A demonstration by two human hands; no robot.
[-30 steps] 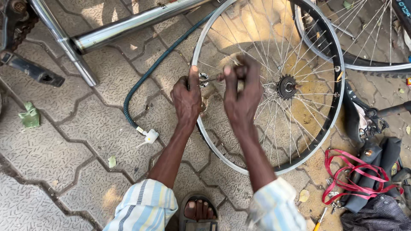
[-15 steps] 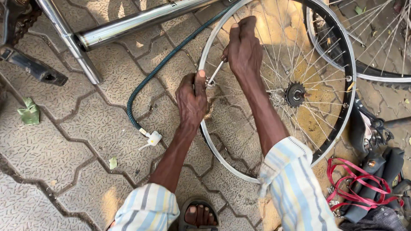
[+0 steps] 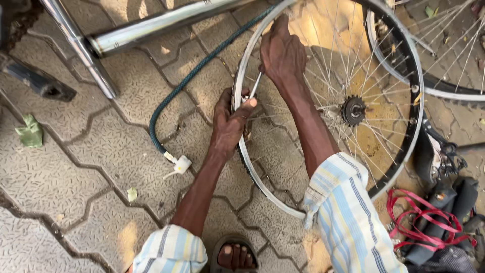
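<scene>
A spoked bicycle wheel [image 3: 399, 151] lies tilted over the paved ground, its bare silver rim [image 3: 262, 187] exposed on the near left and a black tyre on its right side. My left hand [image 3: 228, 121] pinches the rim's left edge, thumb on top. My right hand [image 3: 280, 50] reaches over the rim higher up and grips a thin metal lever [image 3: 255, 85] that slants down to the rim by my left thumb. The sprocket hub [image 3: 352, 109] sits at the wheel's middle.
A dark green pump hose [image 3: 188, 81] with a white nozzle [image 3: 180, 165] curls on the pavers to the left. A chrome stand [image 3: 96, 50] crosses the top left. A second wheel [image 3: 444, 76] lies top right; red straps and dark bags [image 3: 429, 222] at right. My sandalled foot [image 3: 235, 255] shows below.
My right hand has moved up and away along the rim, from beside my left hand to the upper rim, carrying the lever. My left hand stays at the rim.
</scene>
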